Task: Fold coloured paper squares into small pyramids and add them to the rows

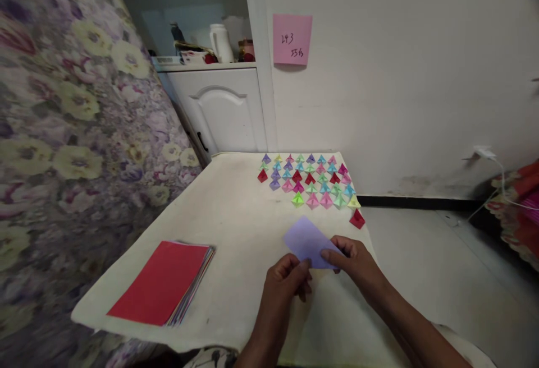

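A sheet of light purple paper (309, 240) is held up between my two hands, above the near right part of the cloth-covered table (236, 211). My left hand (289, 278) pinches its lower left edge between thumb and fingers. On the right side, my right hand (351, 257) grips the paper with the thumb on top and fingers behind. Beyond the paper stand rows of several small folded paper pieces (310, 179) in many colours. A dark red folded piece (357, 219) sits nearest, by the table's right edge.
A stack of coloured paper (162, 284) with a red sheet on top lies at the front left. A floral curtain (84, 132) hangs on the left. Behind are a white cabinet (223, 110) and a wall with a pink note (292, 40).
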`<state>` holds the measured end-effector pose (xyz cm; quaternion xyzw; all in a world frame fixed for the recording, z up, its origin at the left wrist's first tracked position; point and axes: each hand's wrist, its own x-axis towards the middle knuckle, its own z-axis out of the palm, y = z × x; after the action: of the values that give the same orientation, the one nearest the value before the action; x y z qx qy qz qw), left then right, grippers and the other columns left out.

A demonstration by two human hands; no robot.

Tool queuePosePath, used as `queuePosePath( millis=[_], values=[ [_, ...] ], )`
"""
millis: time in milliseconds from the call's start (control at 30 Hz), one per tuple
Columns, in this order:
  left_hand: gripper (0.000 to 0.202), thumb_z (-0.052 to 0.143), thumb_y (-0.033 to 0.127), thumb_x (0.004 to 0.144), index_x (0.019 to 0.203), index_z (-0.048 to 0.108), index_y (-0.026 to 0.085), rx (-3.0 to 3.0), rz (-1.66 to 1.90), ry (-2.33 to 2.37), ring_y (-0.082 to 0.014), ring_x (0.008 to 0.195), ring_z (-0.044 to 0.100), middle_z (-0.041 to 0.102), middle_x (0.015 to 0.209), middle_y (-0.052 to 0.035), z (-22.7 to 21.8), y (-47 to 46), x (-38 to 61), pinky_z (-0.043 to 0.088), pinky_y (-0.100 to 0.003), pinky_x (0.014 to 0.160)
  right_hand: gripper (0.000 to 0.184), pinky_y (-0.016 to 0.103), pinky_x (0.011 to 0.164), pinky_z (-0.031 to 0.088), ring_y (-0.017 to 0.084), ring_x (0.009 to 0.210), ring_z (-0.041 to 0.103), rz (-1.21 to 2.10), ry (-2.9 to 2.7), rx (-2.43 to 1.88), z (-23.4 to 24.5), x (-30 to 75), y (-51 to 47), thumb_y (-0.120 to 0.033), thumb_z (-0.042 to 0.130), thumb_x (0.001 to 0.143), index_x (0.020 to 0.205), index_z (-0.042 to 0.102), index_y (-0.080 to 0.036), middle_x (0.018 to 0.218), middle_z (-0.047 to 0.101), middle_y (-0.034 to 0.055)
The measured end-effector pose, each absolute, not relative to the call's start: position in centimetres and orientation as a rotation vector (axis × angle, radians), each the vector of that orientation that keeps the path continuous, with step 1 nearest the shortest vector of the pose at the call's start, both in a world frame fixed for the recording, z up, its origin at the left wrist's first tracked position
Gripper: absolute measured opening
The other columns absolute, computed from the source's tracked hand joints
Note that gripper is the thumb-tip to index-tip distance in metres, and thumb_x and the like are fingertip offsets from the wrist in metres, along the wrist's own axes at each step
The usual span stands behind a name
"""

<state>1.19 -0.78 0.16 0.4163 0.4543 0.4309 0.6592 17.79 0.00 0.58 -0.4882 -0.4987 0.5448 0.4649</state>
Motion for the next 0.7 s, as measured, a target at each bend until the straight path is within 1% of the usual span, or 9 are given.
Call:
queuePosePath(
  millis=[100,200,267,367,433,533,600,700],
  values=[
    [0.018,0.063,0.032,0.074,0.073,0.062,0.014,0.880,1.075,0.996,-0.0078,0.053,0.047,0.056,0.060,0.0009,0.3,-0.7,1.2,0.036,-0.018,0.050,0.023,0.021,0.050,0.034,0.010,0.053,0.043,1.342,-1.252,-1.205,0.5,17.6,-0.2,-0.038,0.063,0.071,0.066,0.057,-0.016,0.057,0.050,-0.0028],
    [0.020,0.062,0.031,0.075,0.087,0.065,0.015,0.795,1.126,0.922,-0.0082,0.059,0.049,0.060,0.070,-0.0008,0.0,-0.4,0.8,0.038,-0.018,0.053,0.023,0.022,0.050,0.034,0.011,0.054,0.044,1.355,-1.284,-1.216,0.4,17.3,-0.3,-0.038,0.062,0.071,0.068,0.058,-0.017,0.057,0.050,-0.0026],
    [0.023,0.063,0.031,0.075,0.091,0.065,0.015,0.730,1.129,0.886,-0.0083,0.060,0.050,0.061,0.075,-0.0014,-0.2,-0.2,0.5,0.038,-0.018,0.053,0.023,0.022,0.050,0.034,0.011,0.054,0.044,1.370,-1.295,-1.229,0.4,17.2,-0.4,-0.039,0.062,0.071,0.068,0.057,-0.017,0.057,0.050,-0.0025],
    [0.026,0.064,0.032,0.074,0.093,0.063,0.015,0.656,1.116,0.838,-0.0099,0.062,0.053,0.062,0.075,-0.0026,-0.1,-0.1,0.3,0.039,-0.019,0.053,0.023,0.021,0.050,0.034,0.011,0.053,0.043,1.395,-1.290,-1.223,0.4,17.0,-0.5,-0.038,0.063,0.070,0.067,0.056,-0.017,0.057,0.049,-0.0029],
    [0.026,0.063,0.033,0.075,0.091,0.063,0.013,0.626,1.110,0.797,-0.0115,0.063,0.056,0.062,0.075,-0.0040,0.2,0.0,0.3,0.041,-0.020,0.055,0.022,0.021,0.051,0.035,0.010,0.053,0.044,1.409,-1.289,-1.205,0.4,16.9,-0.5,-0.038,0.063,0.070,0.067,0.055,-0.017,0.057,0.049,-0.0030],
    [0.024,0.064,0.035,0.072,0.083,0.062,0.013,0.585,1.115,0.773,-0.0126,0.063,0.057,0.063,0.073,-0.0037,0.6,0.0,0.2,0.044,-0.022,0.059,0.023,0.021,0.050,0.035,0.010,0.052,0.045,1.413,-1.303,-1.202,0.3,17.0,-0.5,-0.038,0.064,0.070,0.067,0.056,-0.017,0.057,0.050,-0.0029],
    [0.024,0.068,0.034,0.068,0.079,0.061,0.013,0.577,1.131,0.801,-0.0119,0.061,0.056,0.062,0.070,-0.0027,0.7,0.1,0.0,0.044,-0.023,0.060,0.023,0.021,0.050,0.035,0.010,0.052,0.045,1.415,-1.313,-1.207,0.2,17.0,-0.4,-0.039,0.064,0.069,0.067,0.057,-0.017,0.056,0.051,-0.0028],
    [0.028,0.071,0.031,0.066,0.086,0.061,0.014,0.615,1.150,0.856,-0.0116,0.063,0.056,0.062,0.075,-0.0024,0.6,0.3,-0.3,0.045,-0.022,0.060,0.024,0.021,0.050,0.035,0.010,0.052,0.045,1.438,-1.331,-1.210,0.1,17.1,-0.4,-0.039,0.065,0.069,0.067,0.057,-0.016,0.057,0.052,-0.0029]
  ],
)
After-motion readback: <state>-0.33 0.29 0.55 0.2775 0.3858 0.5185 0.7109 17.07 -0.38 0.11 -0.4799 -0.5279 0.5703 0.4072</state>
